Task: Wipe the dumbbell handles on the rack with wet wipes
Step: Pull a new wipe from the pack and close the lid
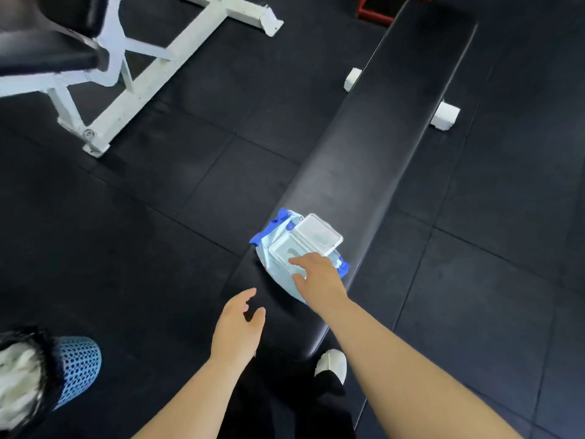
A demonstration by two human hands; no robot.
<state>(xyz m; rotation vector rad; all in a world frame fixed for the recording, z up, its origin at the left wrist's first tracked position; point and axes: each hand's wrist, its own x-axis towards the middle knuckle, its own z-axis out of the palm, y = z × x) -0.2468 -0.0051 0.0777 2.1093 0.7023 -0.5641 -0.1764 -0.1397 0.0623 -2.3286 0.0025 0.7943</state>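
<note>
A blue and white pack of wet wipes (278, 245) lies on the near end of a black flat bench (373, 144). Its clear plastic lid (319, 234) is flipped open. My right hand (316, 277) reaches over the pack, and its fingertips touch the white frame of the opening. Whether it pinches a wipe I cannot tell. My left hand (237, 327) hovers just left of the bench end, fingers relaxed and holding nothing. No dumbbells or rack are in view.
A blue mesh bin (76, 369) lined with a black bag and holding white waste stands at the lower left. A white-framed bench (133, 87) stands at the upper left on the black rubber floor tiles. My white shoe (332, 365) shows beneath the bench end.
</note>
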